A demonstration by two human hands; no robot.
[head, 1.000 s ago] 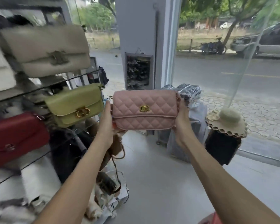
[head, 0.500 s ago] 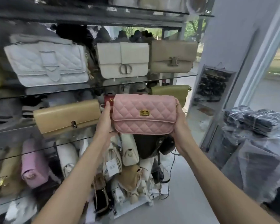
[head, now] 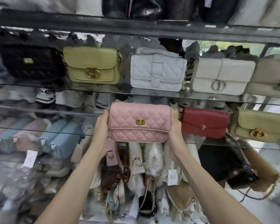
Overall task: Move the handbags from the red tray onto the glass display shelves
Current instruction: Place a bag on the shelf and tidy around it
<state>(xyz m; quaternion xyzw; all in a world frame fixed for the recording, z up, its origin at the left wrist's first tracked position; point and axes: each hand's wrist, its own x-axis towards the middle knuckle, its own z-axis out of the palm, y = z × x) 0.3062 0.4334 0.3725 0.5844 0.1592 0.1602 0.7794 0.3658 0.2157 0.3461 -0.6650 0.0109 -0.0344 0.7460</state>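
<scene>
both hands, left hand [head: 102, 126] and right hand [head: 174, 128], grip the ends of a pink quilted handbag [head: 140, 122], best lowered level onto the glass shelf [head: 55, 132] beside the red handbag [head: 204, 122].

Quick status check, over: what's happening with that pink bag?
Left hand and right hand gripping pink bag by its ends. Bag level with glass shelf, beside red bag; set down or not, unclear. No obstacle seen.

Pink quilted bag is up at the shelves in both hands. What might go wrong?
The pink bag, gripped by left hand and right hand, is close to the red bag; setting it down may nudge that. The glass shelf edge is hard to see, so it may overhang.
</scene>
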